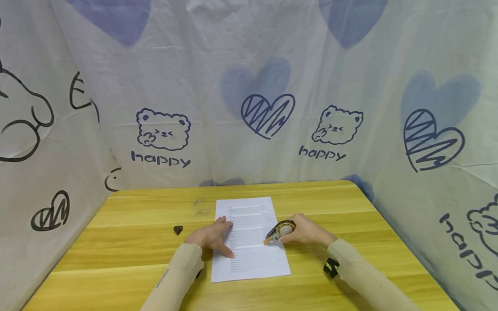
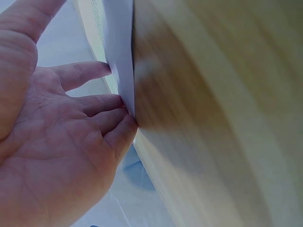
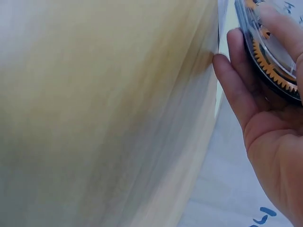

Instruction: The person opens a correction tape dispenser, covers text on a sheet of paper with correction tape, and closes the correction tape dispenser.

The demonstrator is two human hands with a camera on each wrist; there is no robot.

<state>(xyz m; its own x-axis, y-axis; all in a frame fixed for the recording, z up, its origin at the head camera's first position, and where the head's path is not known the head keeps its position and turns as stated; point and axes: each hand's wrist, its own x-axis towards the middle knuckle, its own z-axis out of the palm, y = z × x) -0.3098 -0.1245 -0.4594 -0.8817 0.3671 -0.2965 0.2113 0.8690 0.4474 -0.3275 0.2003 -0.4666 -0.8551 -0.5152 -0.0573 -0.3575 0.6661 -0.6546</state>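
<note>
A printed sheet of paper (image 1: 253,263) lies on the wooden table, its lines of text broken by several white bands. My left hand (image 1: 212,236) rests on the sheet's left edge with the fingers spread; in the left wrist view its fingertips (image 2: 128,124) press along the paper's edge. My right hand (image 1: 307,231) grips a correction tape dispenser (image 1: 281,231) with a clear body and an orange gear wheel, seen close up in the right wrist view. The dispenser's orange tip points down and left at the text, right at a white band near the sheet's middle.
A small black cap-like piece (image 1: 178,229) lies on the table (image 1: 128,242) left of the sheet. Dark smudges mark the wood near the sheet's upper left. White cloth (image 1: 218,155) with hearts and bears hangs behind the table and along both sides.
</note>
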